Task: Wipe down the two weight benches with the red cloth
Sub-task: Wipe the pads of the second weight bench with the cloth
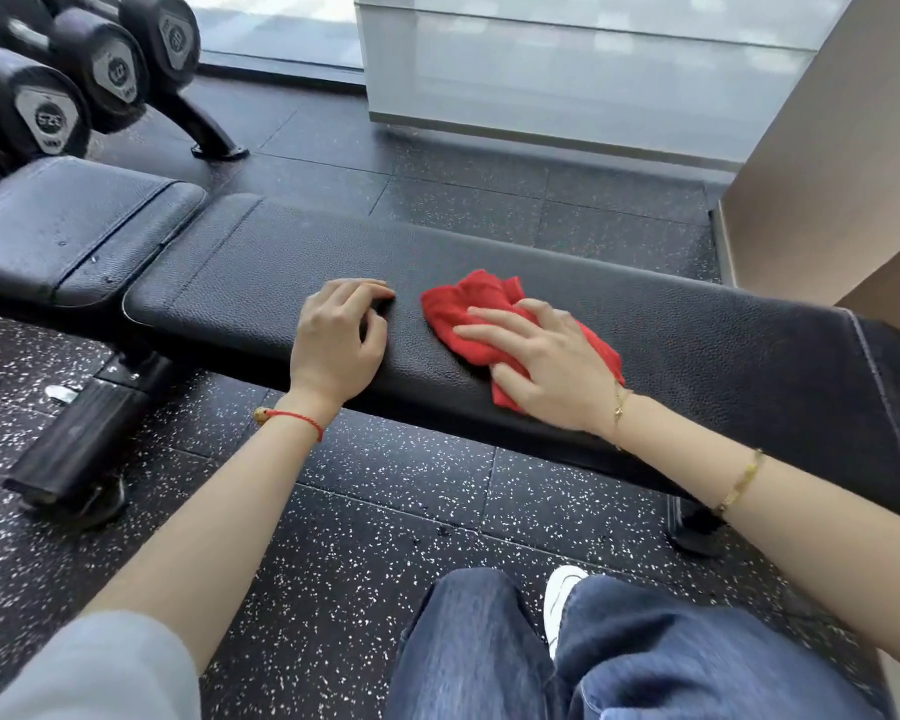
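Both hands on the bench [645,324]: right [546,363] flat pressing red cloth [468,309], left [341,337] loosely curled.

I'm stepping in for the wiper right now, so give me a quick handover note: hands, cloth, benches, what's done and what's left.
Right hand: fingers spread flat, pressing the red cloth onto the long bench pad.
Left hand: fingers loosely curled, resting on the same pad, holding nothing.
Seat pad to the left shows droplets.
Done: wiping is mid-pad; how much is clean cannot be told.
Left: finish this pad, then the seat pad. A second bench is not in view.
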Demonstrator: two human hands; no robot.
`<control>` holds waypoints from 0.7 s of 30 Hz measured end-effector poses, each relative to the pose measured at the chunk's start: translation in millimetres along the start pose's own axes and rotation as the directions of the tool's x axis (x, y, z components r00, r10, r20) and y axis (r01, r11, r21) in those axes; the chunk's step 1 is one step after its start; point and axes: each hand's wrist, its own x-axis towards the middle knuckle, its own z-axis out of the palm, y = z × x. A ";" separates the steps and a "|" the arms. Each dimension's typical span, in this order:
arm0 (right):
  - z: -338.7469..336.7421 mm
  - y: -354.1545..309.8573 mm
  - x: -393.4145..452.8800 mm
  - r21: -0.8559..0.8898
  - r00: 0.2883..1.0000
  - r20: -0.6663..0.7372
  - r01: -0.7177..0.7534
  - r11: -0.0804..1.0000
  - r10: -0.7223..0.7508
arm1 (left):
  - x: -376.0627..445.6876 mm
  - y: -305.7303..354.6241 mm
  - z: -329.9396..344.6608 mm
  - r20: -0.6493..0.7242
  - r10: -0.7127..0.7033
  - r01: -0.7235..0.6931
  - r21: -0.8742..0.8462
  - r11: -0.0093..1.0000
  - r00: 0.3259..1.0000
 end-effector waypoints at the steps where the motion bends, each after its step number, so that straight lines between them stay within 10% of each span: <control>1: -1.9 8.7 8.4 -0.006 0.997 -0.012 -0.072 0.997 0.072 | -0.2 0.6 -0.3 0.002 0.001 -0.001 0.002 1.000 1.000; 5: -1.7 0.1 51.3 -0.008 0.951 -0.041 -0.307 0.952 0.307 | -0.5 1.6 -1.5 -0.002 -0.007 0.007 0.001 1.000 1.000; 12: 9.3 -32.9 7.1 0.001 1.000 0.008 0.002 1.000 -0.002 | -1.1 2.7 -1.5 0.009 -0.009 0.009 0.010 1.000 1.000; 21: -5.2 44.5 53.1 -0.039 0.817 -0.077 -0.576 0.817 0.572 | -1.2 4.1 0.2 0.019 -0.020 0.019 0.028 0.999 1.000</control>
